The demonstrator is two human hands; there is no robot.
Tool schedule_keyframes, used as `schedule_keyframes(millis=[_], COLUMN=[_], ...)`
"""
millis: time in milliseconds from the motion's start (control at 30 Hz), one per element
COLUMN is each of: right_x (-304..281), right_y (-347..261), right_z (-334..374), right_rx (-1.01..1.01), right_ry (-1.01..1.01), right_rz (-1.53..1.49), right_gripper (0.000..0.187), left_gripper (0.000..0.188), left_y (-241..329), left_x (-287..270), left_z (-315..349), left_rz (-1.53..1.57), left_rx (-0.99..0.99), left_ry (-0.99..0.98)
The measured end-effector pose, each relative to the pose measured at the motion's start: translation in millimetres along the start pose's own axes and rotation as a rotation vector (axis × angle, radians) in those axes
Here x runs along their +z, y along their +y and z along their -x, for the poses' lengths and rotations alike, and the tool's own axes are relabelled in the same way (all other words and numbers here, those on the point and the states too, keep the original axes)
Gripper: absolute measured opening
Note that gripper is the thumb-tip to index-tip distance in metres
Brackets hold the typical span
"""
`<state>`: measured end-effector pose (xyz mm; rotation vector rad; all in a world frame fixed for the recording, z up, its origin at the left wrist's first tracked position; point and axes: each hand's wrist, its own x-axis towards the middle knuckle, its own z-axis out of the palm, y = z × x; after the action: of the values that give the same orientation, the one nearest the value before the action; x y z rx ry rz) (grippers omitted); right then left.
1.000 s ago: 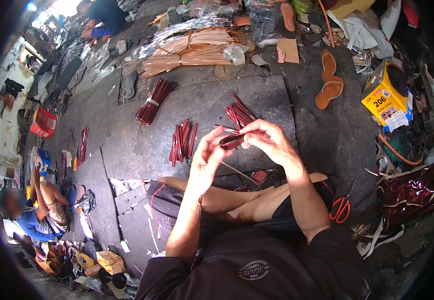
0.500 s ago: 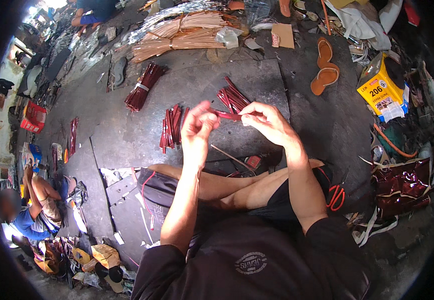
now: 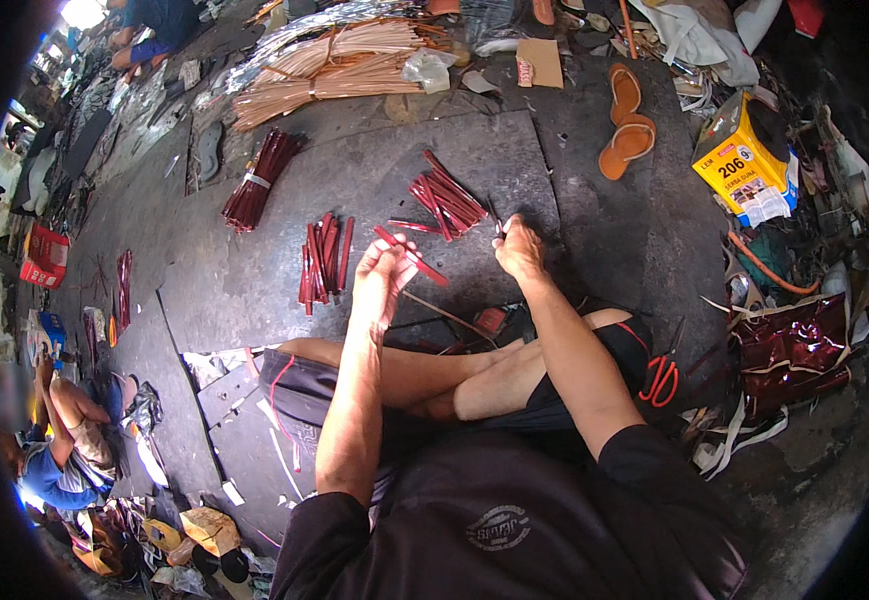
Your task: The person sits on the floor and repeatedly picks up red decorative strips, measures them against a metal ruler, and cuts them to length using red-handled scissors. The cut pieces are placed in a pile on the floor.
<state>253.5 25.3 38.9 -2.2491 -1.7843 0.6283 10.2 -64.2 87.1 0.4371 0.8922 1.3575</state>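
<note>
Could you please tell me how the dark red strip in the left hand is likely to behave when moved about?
The dark red strip is probably light, being narrow and slender. It seems fairly stiff, as both ends project nearly straight beyond the left hand. It may be somewhat slippery, since similar strips in the nearby pile look glossy.
</note>
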Motion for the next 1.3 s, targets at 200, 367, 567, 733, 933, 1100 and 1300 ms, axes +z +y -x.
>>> schedule_keyframes(millis=[200, 367, 567, 733, 933, 1100, 1300], right_x=[-23.5, -70.3, -58.0, -66.8, -55.1, -62.9, -63.9], right_y=[3.0, -60.8, -75.4, -88.0, -73.6, -74.4, -70.5], right_z=[-4.6, 60.3, 82.5, 95.7, 80.8, 79.6, 72.9], right_rx=[-0.084, -0.461, -0.959, -0.744, -0.447, -0.454, -0.521], right_ry=[-0.054, -0.140, 0.190, -0.019, -0.427, -0.483, -0.518], right_rz=[-0.308, -0.646, -0.317, -0.599, -0.977, -0.949, -0.868], right_gripper=[0.025, 0.013, 0.015, 0.019, 0.016, 0.017, 0.022], left_gripper=[0.020, 0.022, 0.023, 0.017, 0.013, 0.013, 0.009], left_y=[-2.0, 9.4, 13.3, 16.8, 17.1, 17.2, 21.2], left_x=[1.8, 23.1, 38.2, 35.2, 35.7, 36.5, 40.5], left_z=[5.0, 9.4, 9.7, 10.9, 16.8, 18.0, 18.2], left_rz=[-0.038, -0.078, -0.064, -0.035, -0.062, -0.075, -0.157], left_rx=[0.008, 0.030, 0.065, 0.098, 0.133, 0.104, 0.063], left_ry=[0.037, 0.002, 0.092, 0.105, 0.031, 0.014, 0.080])
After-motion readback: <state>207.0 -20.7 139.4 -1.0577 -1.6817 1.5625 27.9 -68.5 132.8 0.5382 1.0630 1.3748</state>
